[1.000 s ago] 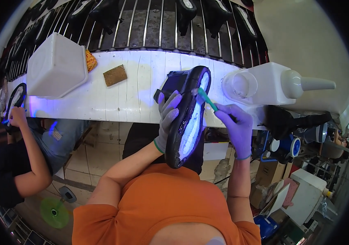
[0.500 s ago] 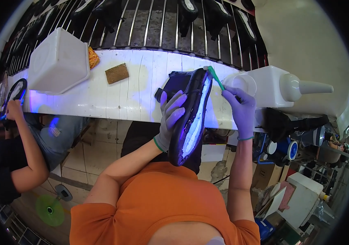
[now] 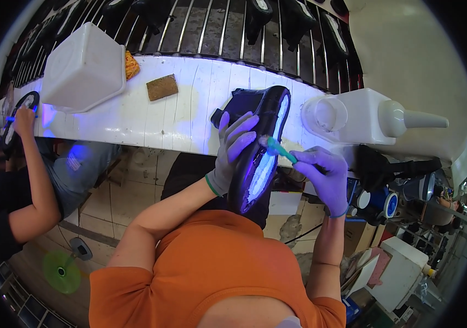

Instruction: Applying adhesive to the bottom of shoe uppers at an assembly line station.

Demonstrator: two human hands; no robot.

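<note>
A white bench (image 3: pixel 151 117) glows violet, with a conveyor rack (image 3: pixel 217 27) behind and tiled floor below. The shoe (image 3: pixel 258 147) overhangs the bench's near edge, sole up. The left hand (image 3: pixel 233 150) clasps the shoe; the right hand (image 3: pixel 321 177) pinches a green brush (image 3: pixel 280 150) on the sole. Left of the shoe: sponge (image 3: pixel 162 87), tub (image 3: pixel 83 68). Right: bottle (image 3: pixel 375 115).

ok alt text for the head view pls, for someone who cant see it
A person's gloved left hand steadies a dark shoe, sole up, while the gloved right hand holds a green brush to the sole. Behind lies a white bench with white tubs; a co-worker sits at left.
</note>
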